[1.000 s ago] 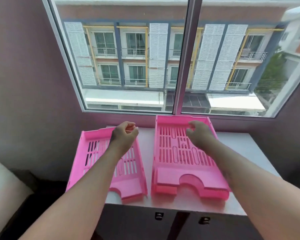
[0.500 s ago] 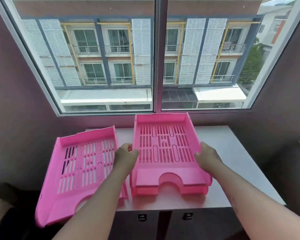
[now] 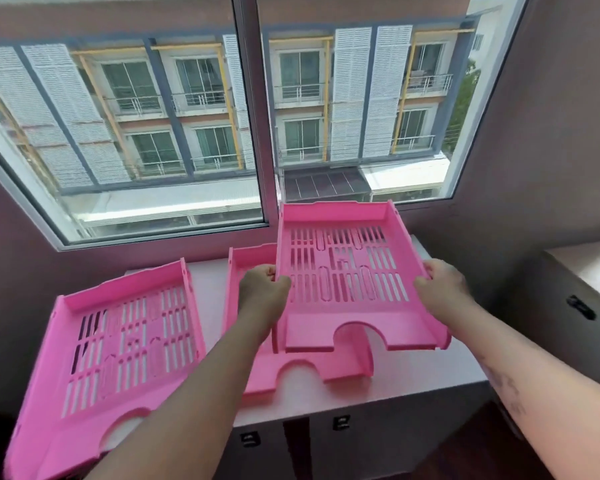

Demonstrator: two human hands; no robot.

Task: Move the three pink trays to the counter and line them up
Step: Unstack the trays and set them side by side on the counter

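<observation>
- Lifted off the middle tray [image 3: 291,375] since half a second ago, the top tray [image 3: 347,271] now hangs in the air between both hands, shifted to the right and showing a second tray beneath where only one stack appeared before.
- The left hand [image 3: 262,289] is clenched on the top tray's left wall, its grip closed around the rim with the thumb on top.
- The right hand [image 3: 440,289] grasps the right wall of the same tray, fingers wrapped over the edge.
- The raised tray is tilted slightly, its notched front edge toward the person and its far end up against the window [image 3: 250,116].
- The middle tray lies flat on the white worktop [image 3: 413,386], partly hidden under the raised one; its notched front shows near the worktop's front edge.
- The left tray [image 3: 118,348] rests apart from the middle one, angled, with its left and front parts hanging past the worktop's edge.
- Below the worktop, dark cabinet doors [image 3: 361,445] carry small handles.
- Outside the window stands a building with white shutters.
</observation>
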